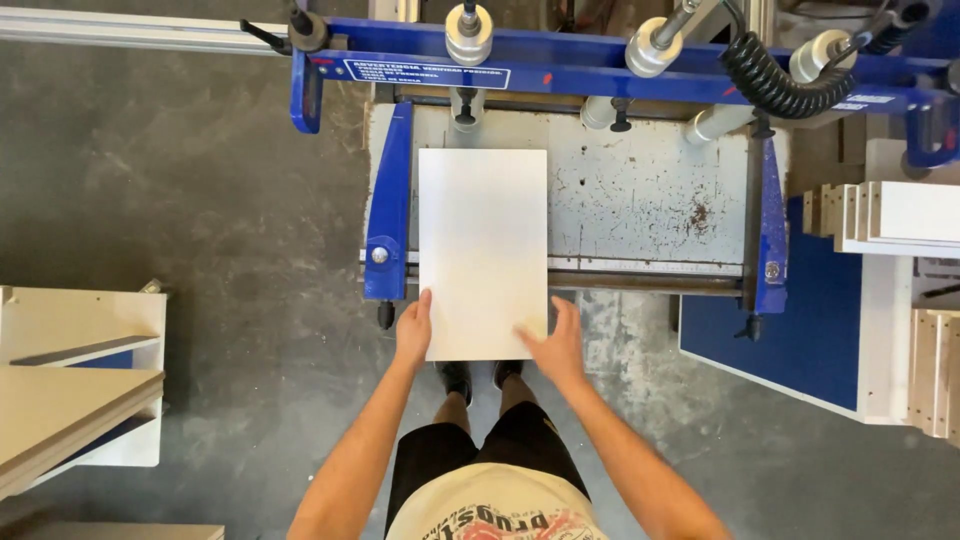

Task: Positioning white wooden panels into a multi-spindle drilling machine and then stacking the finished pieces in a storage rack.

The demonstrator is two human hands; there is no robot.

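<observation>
A white rectangular panel [483, 240] lies flat on the worn metal bed [640, 190] of a blue-framed machine, its long side running away from me. Its near end overhangs the bed's front edge. My left hand [413, 328] grips the panel's near left corner, thumb on top. My right hand [555, 342] rests flat on the near right corner with fingers spread over the surface. The panel's left edge sits close to the blue side fence [390, 205].
A blue crossbar [600, 65] with pneumatic cylinders and a black coiled hose [775, 85] spans the machine's far side. Stacks of white panels [900, 215] stand at right, more boards and a shelf unit [75, 390] at left. Grey concrete floor lies underfoot.
</observation>
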